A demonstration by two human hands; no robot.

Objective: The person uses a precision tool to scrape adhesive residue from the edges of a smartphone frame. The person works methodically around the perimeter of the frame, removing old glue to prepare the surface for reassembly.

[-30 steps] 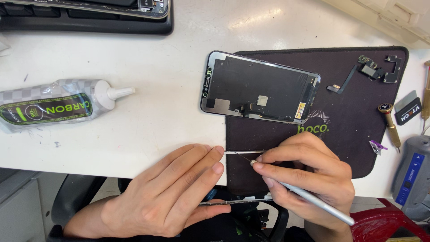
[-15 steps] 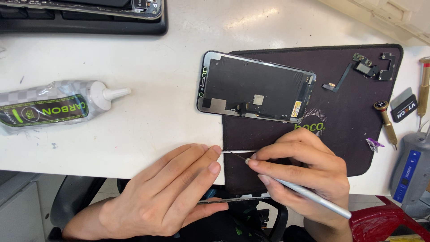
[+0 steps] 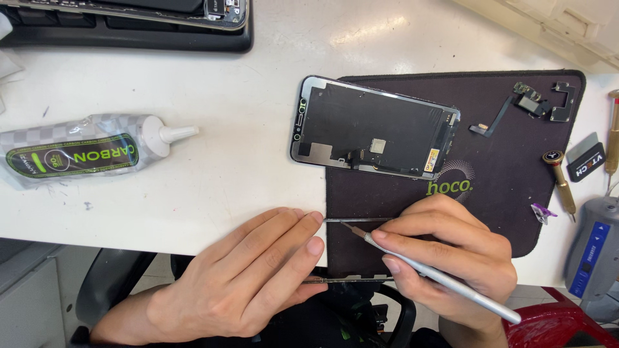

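My left hand grips one end of a phone frame held on edge over the near side of a dark work mat. My right hand steadies the other end and holds a thin silver tool like a pen, its tip touching the frame's upper rail. Most of the frame is hidden behind my fingers. A detached phone screen lies back side up farther away, half on the mat and half on the white table.
A squeeze tube of glue lies at the left. A small flex cable part rests on the mat's far right corner. A brass-handled screwdriver, a small pry card and a grey-blue device sit at the right edge. A dark tray sits at the back left.
Both hands keep their hold on the frame. The view has shifted slightly, and the tool tip stays at the frame's upper rail.
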